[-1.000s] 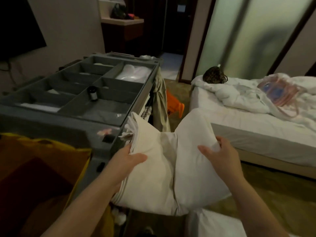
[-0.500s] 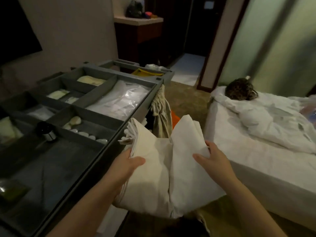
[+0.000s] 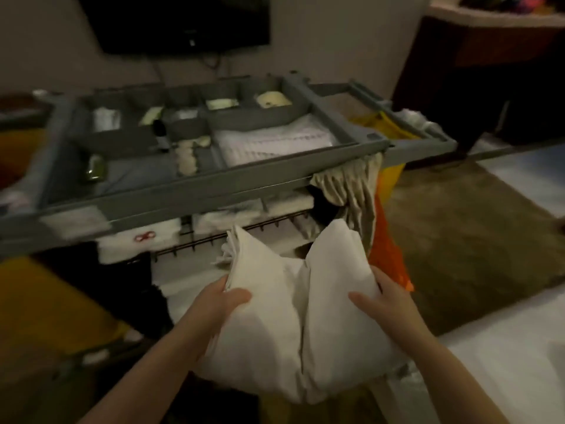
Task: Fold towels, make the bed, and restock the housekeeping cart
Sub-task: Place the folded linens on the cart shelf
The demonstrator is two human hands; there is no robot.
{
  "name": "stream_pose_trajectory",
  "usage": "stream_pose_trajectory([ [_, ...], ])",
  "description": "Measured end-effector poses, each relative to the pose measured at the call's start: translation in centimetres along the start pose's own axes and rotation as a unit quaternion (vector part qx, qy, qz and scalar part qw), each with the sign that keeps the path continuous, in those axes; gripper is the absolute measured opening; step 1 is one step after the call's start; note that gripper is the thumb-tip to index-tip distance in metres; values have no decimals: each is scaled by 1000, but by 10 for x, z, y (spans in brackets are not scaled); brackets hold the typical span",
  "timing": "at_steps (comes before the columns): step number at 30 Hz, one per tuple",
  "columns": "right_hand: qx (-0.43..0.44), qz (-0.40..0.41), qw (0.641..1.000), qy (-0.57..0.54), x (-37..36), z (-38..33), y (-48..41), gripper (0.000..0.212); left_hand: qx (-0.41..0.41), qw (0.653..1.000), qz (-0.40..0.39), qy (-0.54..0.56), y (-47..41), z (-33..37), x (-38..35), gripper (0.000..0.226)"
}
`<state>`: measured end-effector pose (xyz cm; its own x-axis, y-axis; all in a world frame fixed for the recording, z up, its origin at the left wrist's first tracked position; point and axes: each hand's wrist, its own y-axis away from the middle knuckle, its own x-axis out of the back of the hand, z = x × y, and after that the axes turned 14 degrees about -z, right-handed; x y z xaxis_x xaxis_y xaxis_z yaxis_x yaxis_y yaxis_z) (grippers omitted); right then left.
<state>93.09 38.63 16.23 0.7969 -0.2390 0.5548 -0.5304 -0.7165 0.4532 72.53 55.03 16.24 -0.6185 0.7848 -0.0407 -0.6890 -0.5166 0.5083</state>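
Linen bundle (image 3: 293, 325) at front edge of housekeeping cart (image 3: 183, 194).
We grip its sides in left hand (image 3: 220, 302) and right hand (image 3: 387, 298); the shelf (image 3: 263, 224) lies straight ahead.

A hotel guest room: a grey plastic housekeeping cart (image 3: 195, 191), its compartmented top tray stocked with small pale toiletries (image 3: 186, 157) and its shelf with folded white linens (image 3: 137, 243), stands on brown carpet (image 3: 474, 240) below a wall-mounted black flat-screen television (image 3: 183, 22), near a dark wooden cabinet (image 3: 474, 81).
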Motion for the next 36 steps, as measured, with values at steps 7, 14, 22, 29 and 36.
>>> stream_pose_trajectory([
  [7, 17, -41, 999, 21, -45, 11, 18, 50, 6, 995, 86, 51, 61, -62, 19, 31],
  [14, -5, 5, 999, -44, -64, 46, 40, 40, 15, 983, 63, 172, 85, -128, 45, 30],
  [22, -22, -11, 998, -53, -94, 38, 1, 41, 3, 970, 111, 216, 85, -137, 78, 44],
  [29, 48, -27, 998, -31, -114, 42, -112, 42, -31, 966, 133, 218, 0, -157, 111, 34],
  [36, 108, 8, 992, -57, -175, 87, -232, 43, -74, 965, 160, 194, -111, -231, 147, 16],
])
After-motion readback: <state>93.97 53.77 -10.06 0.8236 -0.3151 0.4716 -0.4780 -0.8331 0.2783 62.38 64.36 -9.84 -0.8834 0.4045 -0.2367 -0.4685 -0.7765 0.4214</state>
